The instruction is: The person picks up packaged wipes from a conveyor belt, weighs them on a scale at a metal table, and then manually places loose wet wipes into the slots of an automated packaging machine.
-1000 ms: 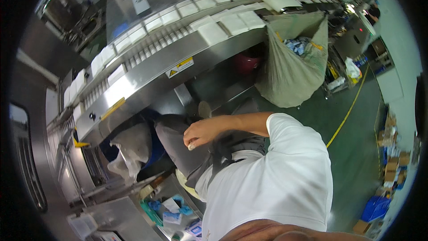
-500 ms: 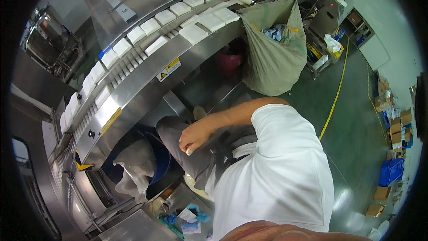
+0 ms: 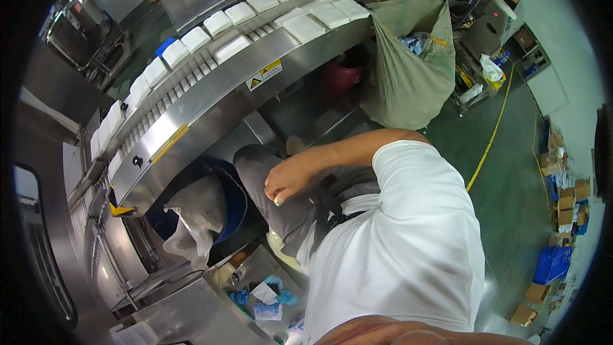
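My right hand [image 3: 288,179] is low over my grey-trousered leg [image 3: 252,161], with its bare arm coming from a white short sleeve. Its fingers curl inward, and a small pale bit shows at the fingertips; whether it is something held I cannot make out. My left hand is outside the picture. Beyond the leg curves a steel roller conveyor [image 3: 223,101]. Flat white packs stand or lie along it, among them a pack [image 3: 303,28] on the near side and a pack [image 3: 218,23] in the outer row.
A large greenish cloth sack [image 3: 408,83] hangs by the conveyor, holding crumpled blue-white material. Below the conveyor is a blue bin [image 3: 235,207] with a clear plastic bag [image 3: 195,217]. Blue scraps [image 3: 285,297] lie on a steel surface. Cardboard boxes [image 3: 565,204] and a blue crate [image 3: 552,264] line the wall.
The view has shifted slightly, so the conveyor and sack appear farther right. A red round item at the top has left the picture. My right hand keeps its curled shape over the leg.
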A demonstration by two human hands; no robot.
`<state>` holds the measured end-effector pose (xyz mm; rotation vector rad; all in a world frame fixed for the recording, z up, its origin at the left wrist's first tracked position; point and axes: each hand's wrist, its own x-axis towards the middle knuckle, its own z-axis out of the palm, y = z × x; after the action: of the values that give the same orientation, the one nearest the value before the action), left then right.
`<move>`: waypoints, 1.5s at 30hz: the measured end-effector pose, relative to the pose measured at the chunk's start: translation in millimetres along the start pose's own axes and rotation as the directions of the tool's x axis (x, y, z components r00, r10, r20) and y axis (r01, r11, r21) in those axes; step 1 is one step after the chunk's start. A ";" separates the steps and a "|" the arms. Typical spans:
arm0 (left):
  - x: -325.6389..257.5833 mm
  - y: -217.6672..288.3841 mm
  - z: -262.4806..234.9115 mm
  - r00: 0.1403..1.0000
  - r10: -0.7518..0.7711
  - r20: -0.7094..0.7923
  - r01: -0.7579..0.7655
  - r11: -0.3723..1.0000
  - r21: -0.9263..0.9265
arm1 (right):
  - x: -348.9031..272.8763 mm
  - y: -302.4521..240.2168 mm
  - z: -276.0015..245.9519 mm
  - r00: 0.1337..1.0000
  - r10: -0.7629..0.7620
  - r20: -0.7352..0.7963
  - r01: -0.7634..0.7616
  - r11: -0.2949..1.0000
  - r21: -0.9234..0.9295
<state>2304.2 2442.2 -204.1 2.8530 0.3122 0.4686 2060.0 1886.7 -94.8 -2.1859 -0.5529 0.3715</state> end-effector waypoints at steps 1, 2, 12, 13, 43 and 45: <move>-0.8 -3.3 -3.5 1.000 -0.009 -0.012 0.009 1.000 -0.005 | 0.2 -0.3 -2.0 1.000 -0.007 -0.002 0.007 1.000 -0.005; -1.5 -8.0 -8.0 0.999 -0.021 -0.025 0.021 1.000 -0.004 | 0.6 -0.7 -4.0 1.000 -0.014 -0.007 0.014 1.000 -0.003; -18.3 -38.7 -138.8 0.913 -0.168 -0.372 0.107 0.978 -0.178 | -19.4 6.2 -23.1 0.990 -0.107 -0.088 0.109 0.994 0.014; -23.0 -34.2 -159.6 0.892 -0.173 -0.418 0.094 0.974 -0.204 | -22.6 5.9 -26.0 0.987 -0.122 -0.100 0.125 0.992 0.017; -212.8 427.9 -166.2 0.468 0.801 -0.373 -0.264 -0.276 -0.924 | -76.5 -75.3 -71.6 0.520 -0.192 -0.832 0.330 0.944 -0.012; -206.3 430.0 -161.3 0.392 0.849 -0.354 -0.244 -0.275 -0.930 | -75.1 -72.6 -69.1 0.505 -0.123 -0.854 0.411 0.905 0.112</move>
<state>2132.2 2014.3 -2.4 1.2785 -1.2695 -0.0519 2007.0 1843.8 10.3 -1.6487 -0.2432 -0.7283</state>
